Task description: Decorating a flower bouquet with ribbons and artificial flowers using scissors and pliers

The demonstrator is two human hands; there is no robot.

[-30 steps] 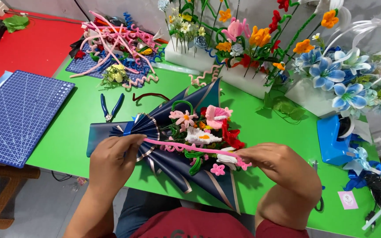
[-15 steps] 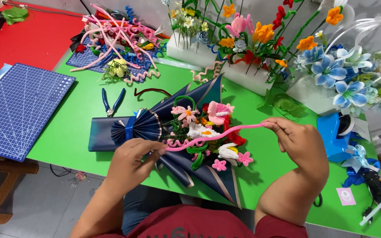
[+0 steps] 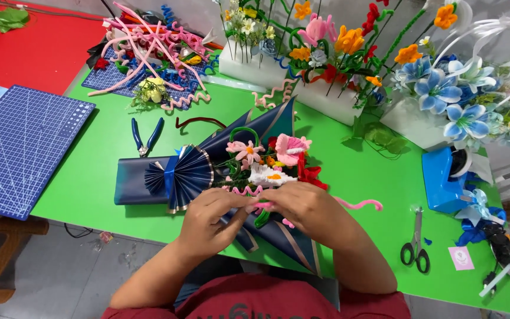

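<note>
Two hands (image 3: 208, 218) (image 3: 302, 208) meet over one bouquet (image 3: 225, 171); the counter (image 3: 90, 177) also carries two cutting mats (image 3: 22, 147) (image 3: 110, 74), one pliers (image 3: 147, 137), one scissors (image 3: 415, 243) and one blue tape dispenser (image 3: 444, 177).

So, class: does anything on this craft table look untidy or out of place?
Yes: a tangled heap of pink pipe cleaners sprawls over the small cutting mat at the back. The pliers and scissors lie flat.

A bright green table (image 3: 95, 195) is seen across the scene, with a red table (image 3: 36, 53) adjoining it at the far left. A grey, speckled floor (image 3: 72, 272) is shown below at the near left, evenly lit.
</note>
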